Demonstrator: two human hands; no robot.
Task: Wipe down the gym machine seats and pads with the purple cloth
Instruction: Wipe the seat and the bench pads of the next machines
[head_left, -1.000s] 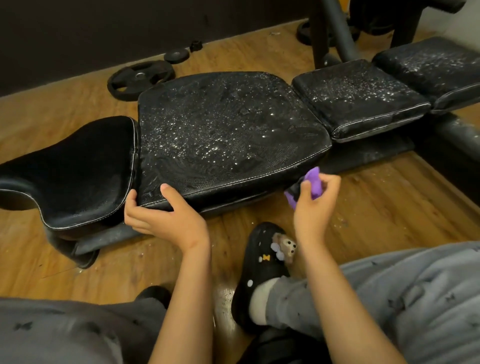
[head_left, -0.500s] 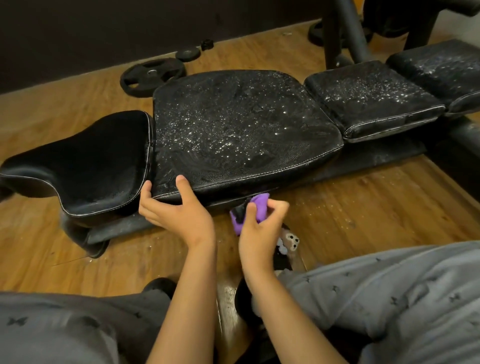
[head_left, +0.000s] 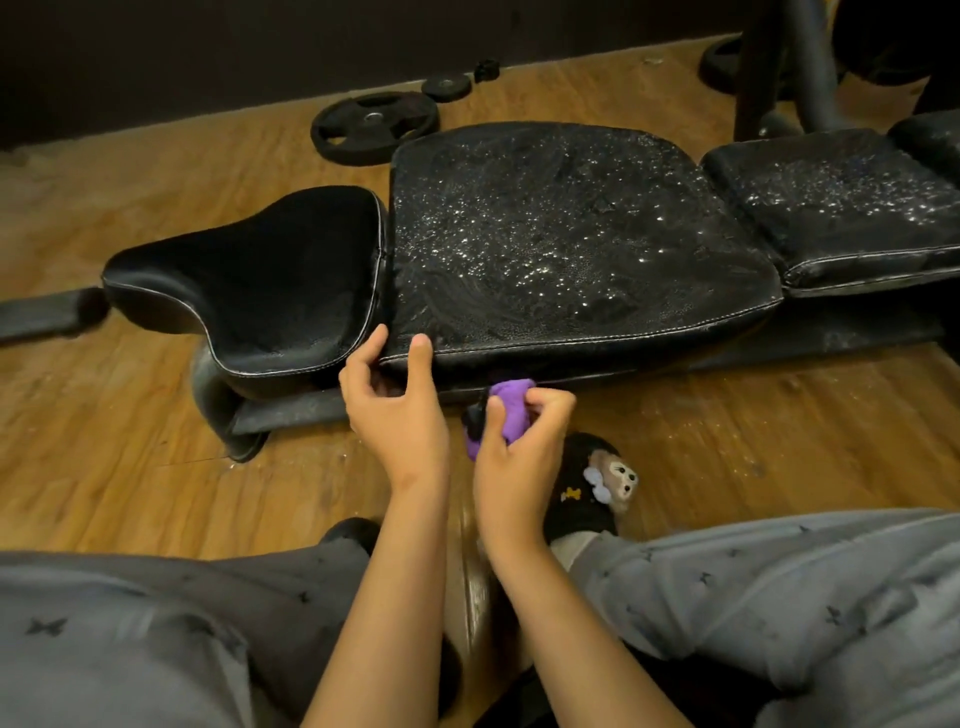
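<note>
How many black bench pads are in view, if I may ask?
4: curved seat at left, large middle pad, smaller pad to its right, edge pad cut off far right; others may be hidden.

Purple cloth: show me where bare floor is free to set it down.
Two bare wood patches: one in front of the curved seat, left of the left hand; one right of the slipper, in front of the bench frame. Crowded around the right hand gripping the purple cloth at the large pad edge, and behind the bench by the weight plates.
</note>
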